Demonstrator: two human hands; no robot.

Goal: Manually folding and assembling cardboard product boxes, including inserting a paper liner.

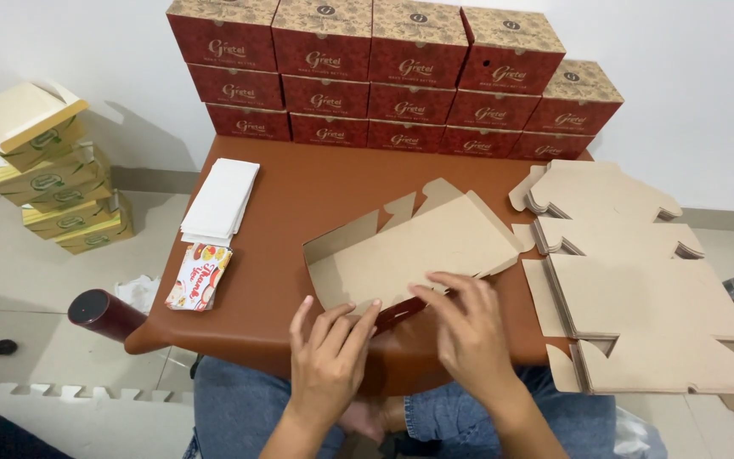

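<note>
A partly folded brown cardboard box blank [418,251] lies on the brown table [299,187], plain kraft side up, its left wall raised and a dark red printed edge showing at the near side. My left hand [329,357] presses its fingertips on the blank's near left edge. My right hand [469,327] rests fingers spread on the near right edge, next to the red flap. Both hands touch the same blank.
A stack of flat kraft box blanks [639,289] lies at the right. Assembled dark red boxes [401,76] are stacked against the wall. White paper sheets [221,200] and a printed packet [200,276] sit at the left; yellow-green boxes [48,170] stand on the floor.
</note>
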